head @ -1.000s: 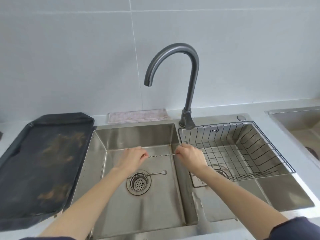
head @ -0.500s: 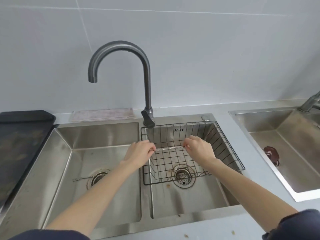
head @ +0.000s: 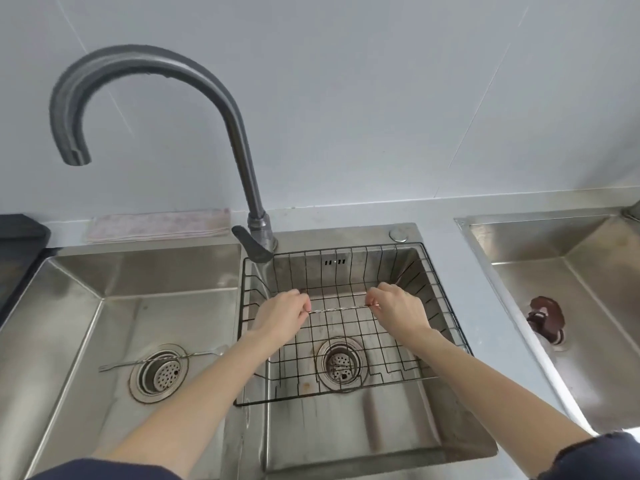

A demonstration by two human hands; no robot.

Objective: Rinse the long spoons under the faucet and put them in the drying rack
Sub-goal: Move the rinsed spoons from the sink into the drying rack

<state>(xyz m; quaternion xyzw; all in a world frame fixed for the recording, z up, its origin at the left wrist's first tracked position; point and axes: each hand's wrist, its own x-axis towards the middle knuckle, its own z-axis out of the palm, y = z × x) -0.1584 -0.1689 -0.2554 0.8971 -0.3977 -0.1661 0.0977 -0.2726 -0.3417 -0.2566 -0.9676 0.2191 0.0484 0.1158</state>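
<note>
A thin long spoon with a twisted metal handle (head: 337, 309) is held level between my two hands above the black wire drying rack (head: 446, 306) in the right basin. My left hand (head: 282, 315) pinches its left end and my right hand (head: 398, 311) pinches its right end; both ends are hidden by my fingers. A second long spoon (head: 162, 358) lies flat across the drain of the left basin (head: 69, 323). The dark grey faucet (head: 239, 140) arches to the left, with its spout over the left basin. No water shows.
A folded pale cloth (head: 157, 225) lies on the ledge behind the left basin. A dark tray (head: 17, 244) sits at the far left. Another sink (head: 571, 289) with a brown stopper (head: 545, 315) is on the right. A tiled wall rises behind.
Both hands have carried the spoon rightward from over the left basin to over the drying rack. The view has followed to the right and come closer.
</note>
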